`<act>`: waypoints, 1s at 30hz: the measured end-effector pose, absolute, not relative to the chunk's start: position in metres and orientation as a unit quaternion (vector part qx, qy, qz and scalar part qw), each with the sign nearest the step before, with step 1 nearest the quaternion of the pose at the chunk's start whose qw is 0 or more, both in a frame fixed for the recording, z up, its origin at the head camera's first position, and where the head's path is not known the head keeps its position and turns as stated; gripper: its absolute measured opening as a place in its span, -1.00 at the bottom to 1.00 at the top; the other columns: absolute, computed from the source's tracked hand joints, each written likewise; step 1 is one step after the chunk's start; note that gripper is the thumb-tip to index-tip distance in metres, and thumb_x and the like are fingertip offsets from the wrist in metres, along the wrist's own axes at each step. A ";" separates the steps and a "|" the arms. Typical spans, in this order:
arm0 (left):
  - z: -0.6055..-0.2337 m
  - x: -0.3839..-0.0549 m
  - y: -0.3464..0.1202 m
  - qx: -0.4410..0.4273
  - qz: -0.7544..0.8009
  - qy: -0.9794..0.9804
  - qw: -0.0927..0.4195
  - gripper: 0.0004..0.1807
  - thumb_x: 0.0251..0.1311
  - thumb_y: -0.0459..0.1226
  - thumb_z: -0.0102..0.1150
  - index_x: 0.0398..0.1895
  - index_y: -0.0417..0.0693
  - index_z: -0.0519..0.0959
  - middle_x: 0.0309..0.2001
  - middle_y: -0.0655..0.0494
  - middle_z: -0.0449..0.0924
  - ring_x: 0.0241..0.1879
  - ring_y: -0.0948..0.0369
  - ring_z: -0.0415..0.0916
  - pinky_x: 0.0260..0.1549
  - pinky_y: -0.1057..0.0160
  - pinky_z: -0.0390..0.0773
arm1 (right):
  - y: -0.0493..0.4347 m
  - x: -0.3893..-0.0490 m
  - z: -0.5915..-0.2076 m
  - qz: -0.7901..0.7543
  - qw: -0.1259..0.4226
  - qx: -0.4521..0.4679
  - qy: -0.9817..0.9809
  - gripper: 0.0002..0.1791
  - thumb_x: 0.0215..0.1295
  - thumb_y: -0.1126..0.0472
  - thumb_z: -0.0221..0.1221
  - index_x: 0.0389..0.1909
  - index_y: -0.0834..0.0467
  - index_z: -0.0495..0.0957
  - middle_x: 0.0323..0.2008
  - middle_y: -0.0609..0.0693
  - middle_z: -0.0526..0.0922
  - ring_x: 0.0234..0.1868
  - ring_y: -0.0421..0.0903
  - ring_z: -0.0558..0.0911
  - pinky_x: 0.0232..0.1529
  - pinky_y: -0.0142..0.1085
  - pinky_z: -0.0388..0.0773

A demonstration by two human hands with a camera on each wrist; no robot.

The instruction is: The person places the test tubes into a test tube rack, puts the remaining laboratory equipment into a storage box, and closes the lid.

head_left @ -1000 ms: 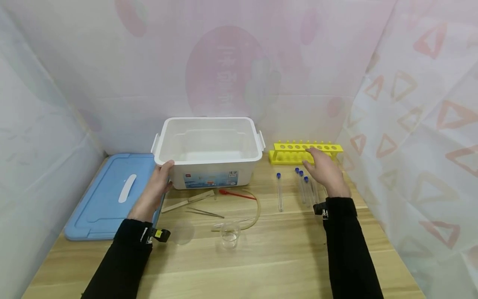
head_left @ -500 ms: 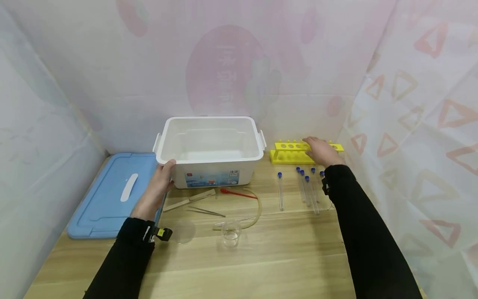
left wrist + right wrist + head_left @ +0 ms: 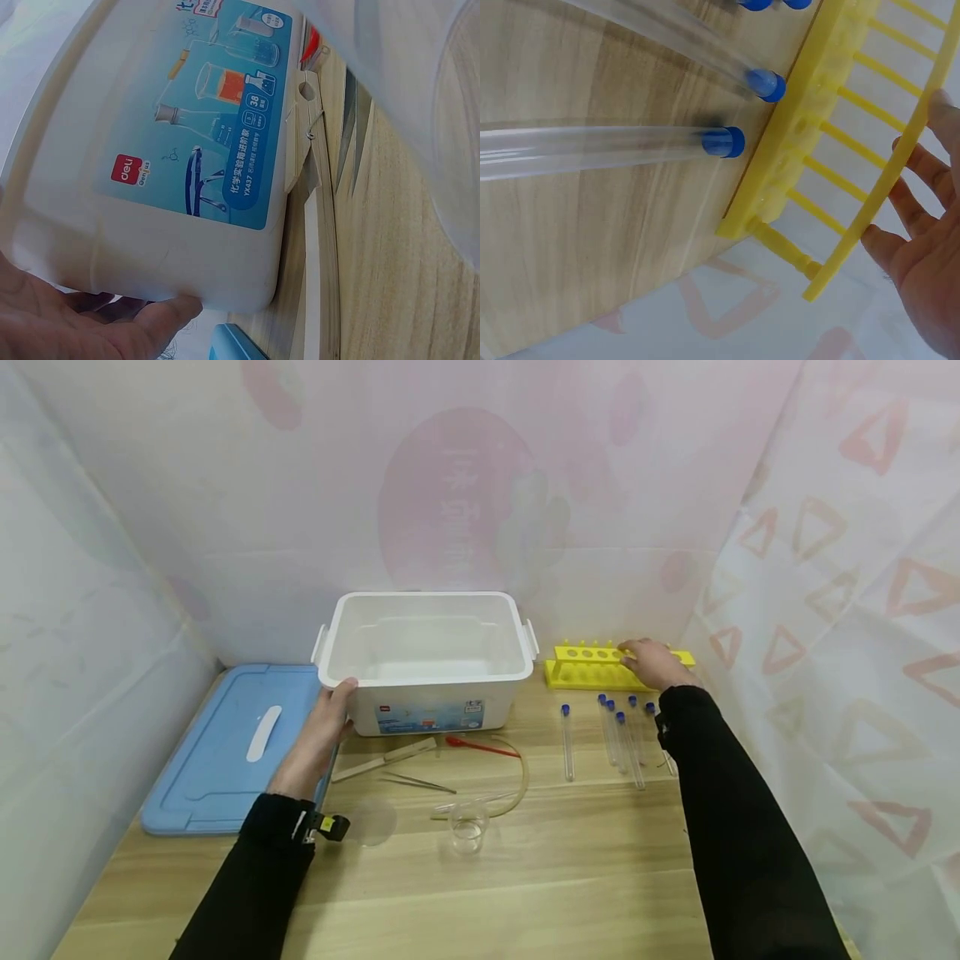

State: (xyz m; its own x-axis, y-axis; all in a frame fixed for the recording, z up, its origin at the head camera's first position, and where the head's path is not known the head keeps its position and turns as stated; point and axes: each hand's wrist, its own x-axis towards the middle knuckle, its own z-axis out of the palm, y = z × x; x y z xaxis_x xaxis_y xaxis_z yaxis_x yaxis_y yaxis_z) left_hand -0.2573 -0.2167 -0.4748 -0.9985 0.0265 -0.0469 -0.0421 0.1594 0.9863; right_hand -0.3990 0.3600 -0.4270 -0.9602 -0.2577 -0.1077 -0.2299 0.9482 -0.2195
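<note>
My left hand (image 3: 318, 731) grips the front left corner of a white plastic storage box (image 3: 431, 693), thumb close to the rim. In the left wrist view its fingers (image 3: 169, 319) lie against the box's side, beside the blue printed label (image 3: 217, 112). The right hand (image 3: 652, 664) holds the top bar of a yellow test tube rack (image 3: 588, 675) near its right half. In the right wrist view, thumb and fingertips (image 3: 881, 244) sit on either side of that bar. Several test tubes (image 3: 567, 743) with blue caps lie in front of the rack.
A blue lid (image 3: 217, 760) lies left of the box. In front are a wooden test tube clamp (image 3: 382, 760), tweezers (image 3: 420, 783), a red spoon (image 3: 480, 746), a curved tube (image 3: 522, 785), a clear beaker (image 3: 468, 831) and a clear disc (image 3: 372, 822). Patterned cloth walls stand behind.
My right hand has gone from above the tubes back to the rack and now holds its top bar. The left hand stays on the box corner.
</note>
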 end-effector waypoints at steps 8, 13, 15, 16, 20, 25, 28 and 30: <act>-0.477 -0.260 -0.217 -0.002 0.653 0.756 0.032 -0.11 0.91 0.20 -0.27 1.01 0.19 -0.34 0.98 -0.22 -0.32 0.97 -0.32 -0.25 0.88 -0.60 -0.07 | 0.355 -0.390 -0.429 -0.104 0.058 -0.124 0.985 -0.46 0.96 0.15 0.06 0.70 0.37 0.45 0.63 0.52 0.49 0.69 0.54 0.44 0.75 0.43 0.42; -0.477 -0.261 -0.218 -0.003 0.653 0.757 0.029 -0.10 0.90 0.20 -0.24 1.01 0.24 -0.35 0.98 -0.21 -0.31 0.97 -0.31 -0.23 0.88 -0.60 -0.09 | 0.351 -0.386 -0.433 -0.099 0.063 -0.116 0.986 -0.45 0.96 0.14 0.05 0.74 0.32 0.43 0.64 0.49 0.50 0.70 0.52 0.45 0.76 0.41 0.43; -0.477 -0.260 -0.218 -0.002 0.652 0.758 0.027 -0.10 0.89 0.21 -0.23 1.01 0.26 -0.35 0.98 -0.22 -0.30 0.97 -0.32 -0.22 0.88 -0.61 -0.09 | 0.349 -0.384 -0.433 -0.097 0.063 -0.115 0.987 -0.45 0.97 0.13 0.05 0.74 0.31 0.42 0.64 0.48 0.51 0.69 0.52 0.46 0.75 0.40 0.44; -0.477 -0.260 -0.219 -0.001 0.651 0.759 0.026 -0.10 0.89 0.21 -0.23 1.01 0.26 -0.35 0.98 -0.22 -0.29 0.97 -0.32 -0.22 0.88 -0.61 -0.09 | 0.347 -0.382 -0.433 -0.098 0.062 -0.115 0.987 -0.45 0.97 0.13 0.05 0.74 0.30 0.42 0.64 0.48 0.51 0.69 0.51 0.46 0.75 0.40 0.45; -0.477 -0.258 -0.221 0.003 0.652 0.758 0.023 -0.08 0.88 0.23 -0.21 1.01 0.28 -0.36 0.98 -0.20 -0.30 0.97 -0.31 -0.23 0.88 -0.61 -0.10 | 0.340 -0.373 -0.430 -0.102 0.061 -0.116 0.986 -0.45 0.96 0.13 0.06 0.73 0.30 0.44 0.63 0.47 0.53 0.67 0.50 0.49 0.73 0.39 0.47; -0.476 -0.256 -0.222 0.004 0.655 0.755 0.024 -0.05 0.86 0.25 -0.21 1.01 0.25 -0.36 0.98 -0.20 -0.33 0.97 -0.31 -0.29 0.85 -0.67 -0.15 | 0.333 -0.360 -0.427 -0.093 0.059 -0.118 0.987 -0.45 0.95 0.14 0.08 0.74 0.31 0.44 0.62 0.48 0.54 0.66 0.50 0.50 0.74 0.38 0.47; -0.475 -0.256 -0.221 0.004 0.657 0.754 0.023 -0.07 0.87 0.23 -0.22 1.01 0.23 -0.34 0.98 -0.21 -0.32 0.97 -0.30 -0.29 0.85 -0.66 -0.16 | 0.329 -0.354 -0.426 -0.089 0.059 -0.117 0.987 -0.44 0.95 0.13 0.08 0.76 0.28 0.43 0.63 0.47 0.54 0.67 0.50 0.49 0.75 0.39 0.45; -0.474 -0.256 -0.221 0.002 0.657 0.753 0.025 -0.09 0.88 0.21 -0.23 1.01 0.23 -0.33 0.98 -0.20 -0.31 0.98 -0.29 -0.28 0.86 -0.64 -0.15 | 0.328 -0.350 -0.427 -0.096 0.058 -0.118 0.987 -0.43 0.95 0.13 0.09 0.77 0.27 0.43 0.63 0.46 0.54 0.67 0.50 0.50 0.74 0.39 0.45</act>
